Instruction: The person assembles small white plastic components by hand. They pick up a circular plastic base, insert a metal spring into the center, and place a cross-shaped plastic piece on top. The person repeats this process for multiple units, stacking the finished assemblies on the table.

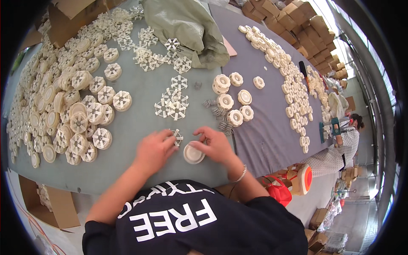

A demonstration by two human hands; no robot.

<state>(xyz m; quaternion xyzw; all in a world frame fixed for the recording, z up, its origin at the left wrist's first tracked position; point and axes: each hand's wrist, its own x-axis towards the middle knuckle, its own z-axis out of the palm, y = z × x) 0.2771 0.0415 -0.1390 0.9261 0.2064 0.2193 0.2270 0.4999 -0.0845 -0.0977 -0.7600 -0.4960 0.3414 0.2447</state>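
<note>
My left hand (155, 151) is curled, its fingertips at the edge of a small white spoked plastic wheel (178, 137) on the green cloth. My right hand (215, 144) has thumb and fingers on a round cream plastic cap (194, 154), held low over the cloth with its face up. Beyond my hands lies a cluster of loose spoked wheels (172, 104). Past my right hand are metal coil springs (219, 111) and several scalloped cream knobs (225, 101).
A large heap of round plastic housings (55, 102) covers the table's left side. A green sack (187, 29) lies at the back. Rows of small cream parts (293, 91) cover the grey cloth at right. Another person (340, 148) is at the far right, near stacked cartons (297, 25).
</note>
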